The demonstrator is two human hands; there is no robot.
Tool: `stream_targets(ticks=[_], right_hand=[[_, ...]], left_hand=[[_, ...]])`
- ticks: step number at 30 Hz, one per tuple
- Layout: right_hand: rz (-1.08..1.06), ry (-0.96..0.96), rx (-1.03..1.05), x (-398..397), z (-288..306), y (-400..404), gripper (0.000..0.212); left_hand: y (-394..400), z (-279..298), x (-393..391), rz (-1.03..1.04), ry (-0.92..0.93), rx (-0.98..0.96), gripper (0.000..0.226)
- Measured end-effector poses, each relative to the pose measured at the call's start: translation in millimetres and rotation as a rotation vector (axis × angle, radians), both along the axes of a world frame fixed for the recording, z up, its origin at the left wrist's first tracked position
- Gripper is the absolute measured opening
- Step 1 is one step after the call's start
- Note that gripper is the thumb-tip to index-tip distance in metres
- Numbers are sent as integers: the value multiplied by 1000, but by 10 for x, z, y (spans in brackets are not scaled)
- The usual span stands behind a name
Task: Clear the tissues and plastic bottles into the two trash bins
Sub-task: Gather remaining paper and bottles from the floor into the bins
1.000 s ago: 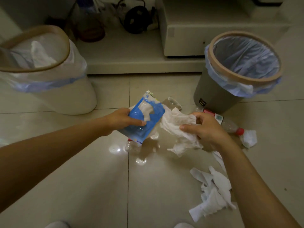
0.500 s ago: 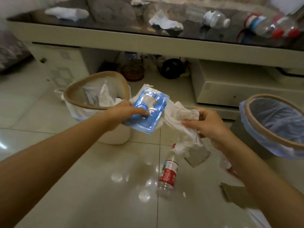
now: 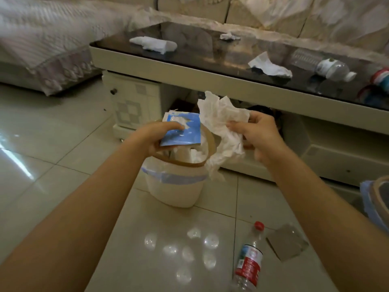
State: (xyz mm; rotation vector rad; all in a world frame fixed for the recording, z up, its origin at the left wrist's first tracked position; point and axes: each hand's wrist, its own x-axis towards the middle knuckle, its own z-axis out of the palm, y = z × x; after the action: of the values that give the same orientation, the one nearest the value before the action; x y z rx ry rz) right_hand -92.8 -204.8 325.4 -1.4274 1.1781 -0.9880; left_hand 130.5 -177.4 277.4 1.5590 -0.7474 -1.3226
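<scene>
Left hand (image 3: pixel 160 135) fingers clamped on a blue tissue packet (image 3: pixel 182 131), thumb on top, held flat over the far-left rim of the white trash bin (image 3: pixel 174 188). Right hand (image 3: pixel 256 135) fingers pinched shut on one big crumpled tissue (image 3: pixel 221 127), which hangs down over the bin's right rim. Both forearms reach forward and slightly inward, hands level, near each other above the bin mouth.

Counts: two bins. The white one has a tan rim ring, a blue-edged liner and tissues already inside. The second bin (image 3: pixel 379 199) is cut off at the right edge, only rim and blue liner showing. Three tissues on the glass coffee table (image 3: pixel 210 79): rolled tissue (image 3: pixel 153 44) near the left end, small wad (image 3: pixel 228 36) by the far edge, loose tissue (image 3: pixel 269 66) near the front edge. One clear bottle (image 3: pixel 328 67) lies on its side toward the table's right end. A further red-and-blue bottle end (image 3: pixel 381 77) sits at the right edge; count there unclear. On the floor, one red-capped bottle (image 3: pixel 250 256) lying down, cardboard scrap (image 3: pixel 287 241) just beside it.
</scene>
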Motion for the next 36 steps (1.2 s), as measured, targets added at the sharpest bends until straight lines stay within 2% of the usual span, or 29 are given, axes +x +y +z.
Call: stream_targets(ticks=[4,9,11,14,18,21,24,29,32,34,36], right_hand=[[8,-1,-21,330,142,-165,20],[27,26,-77,684,258,-339,21],[26,44,-91,798,238,-412,21],[-1,60,-92,937,153,-520,24],[-64,44,-89,1043,3,-655,20],[-86,68,-87,1072,-169,-699,18],[-64,191,-23,1062,-423,-690,18],[24,324,66,1028,-695,-662,23],[66,540,-107,1020,-750,-656,25],[89,753,-314,1009,-815,-625,31],[133,917,-503,1000,-907,-561,37]], left_hand=[[-33,-129,103,71,28,-47,18],[-124,-242,72,87,159,-13,38],[-154,-289,26,29,-46,33,43],[-179,-377,-12,-54,-538,23,47],[-248,-595,6,-5,-748,-50,81],[-263,-755,9,86,-903,-131,82],[-276,-818,56,154,-1001,-255,68],[-332,-829,85,238,-892,-365,48],[-322,-825,64,244,-932,-401,53],[-311,-813,53,175,-984,-417,56],[-329,-836,45,65,-1079,-428,48]])
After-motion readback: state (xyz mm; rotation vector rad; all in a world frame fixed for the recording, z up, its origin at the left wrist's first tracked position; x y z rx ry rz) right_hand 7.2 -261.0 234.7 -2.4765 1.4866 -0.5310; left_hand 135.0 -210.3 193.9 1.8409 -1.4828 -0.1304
